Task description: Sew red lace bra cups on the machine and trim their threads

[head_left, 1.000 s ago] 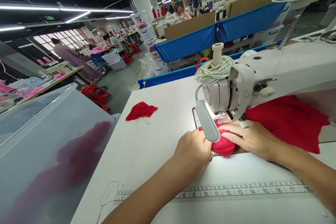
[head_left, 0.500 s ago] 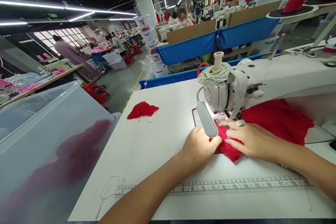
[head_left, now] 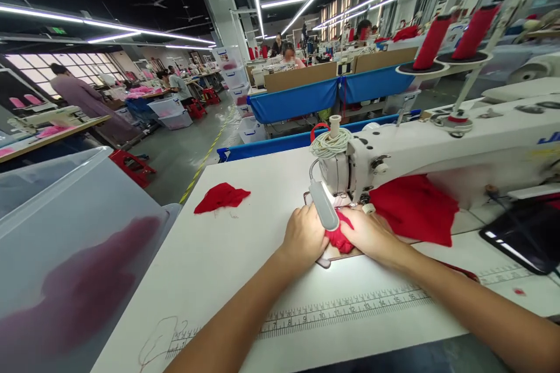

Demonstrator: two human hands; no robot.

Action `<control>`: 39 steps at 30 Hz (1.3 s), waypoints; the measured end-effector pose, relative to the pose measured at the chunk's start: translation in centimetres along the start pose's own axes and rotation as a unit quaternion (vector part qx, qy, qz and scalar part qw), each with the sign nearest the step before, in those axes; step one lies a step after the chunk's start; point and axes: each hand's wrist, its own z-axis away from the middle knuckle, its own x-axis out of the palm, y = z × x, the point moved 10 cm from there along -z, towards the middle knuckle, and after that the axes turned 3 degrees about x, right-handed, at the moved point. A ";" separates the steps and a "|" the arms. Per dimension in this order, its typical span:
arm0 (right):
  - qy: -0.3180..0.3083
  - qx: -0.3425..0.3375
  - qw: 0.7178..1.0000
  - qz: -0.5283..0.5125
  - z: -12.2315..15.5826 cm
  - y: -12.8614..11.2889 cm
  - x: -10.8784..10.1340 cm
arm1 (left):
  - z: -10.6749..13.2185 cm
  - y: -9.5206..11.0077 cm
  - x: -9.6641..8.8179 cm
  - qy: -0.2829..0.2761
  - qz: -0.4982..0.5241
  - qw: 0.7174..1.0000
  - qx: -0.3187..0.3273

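A small piece of red fabric [head_left: 340, 240] lies bunched on the plate of a white sewing machine [head_left: 339, 168], below the needle area. My left hand [head_left: 303, 237] grips its left side, fingers curled; a grey clip-on lamp [head_left: 324, 207] covers part of the fingertips. My right hand [head_left: 366, 234] holds the fabric from the right, thumb on top and fingers reaching toward the presser foot. The needle itself is hidden. A larger red cloth [head_left: 415, 210] lies under the machine's arm, just behind my right hand.
A red scrap [head_left: 221, 197] lies on the white table [head_left: 236, 256] at left. A ruler scale [head_left: 332, 312] runs along the front. A translucent bin [head_left: 87, 233] stands left of the table. A dark, shiny object [head_left: 520, 239] lies at right; red thread cones [head_left: 431, 44] stand behind.
The view has swung to the right. My right hand has moved closer to my left, its spread fingers drawn in, and the small red fabric is now more bunched between them.
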 end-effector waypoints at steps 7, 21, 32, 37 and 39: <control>-0.007 -0.028 0.998 -0.054 1.1 -0.5 -0.6 | 1.1 1.6 -0.1 -0.028 0.014 0.999 0.022; 0.062 -0.158 0.979 -0.115 9.6 -2.0 -0.4 | 7.1 4.2 -4.7 0.193 -0.078 0.956 0.207; 0.237 -0.284 0.928 0.041 13.4 -6.1 1.2 | 10.3 -5.2 -0.9 -0.070 0.206 0.944 -0.246; 0.249 -0.301 0.920 0.019 13.7 -6.1 0.6 | 7.8 -3.7 1.3 -0.062 0.434 0.867 -0.237; 0.251 -0.282 0.926 -0.004 13.4 -5.3 0.0 | 7.6 -2.8 2.3 -0.027 0.632 0.732 -0.253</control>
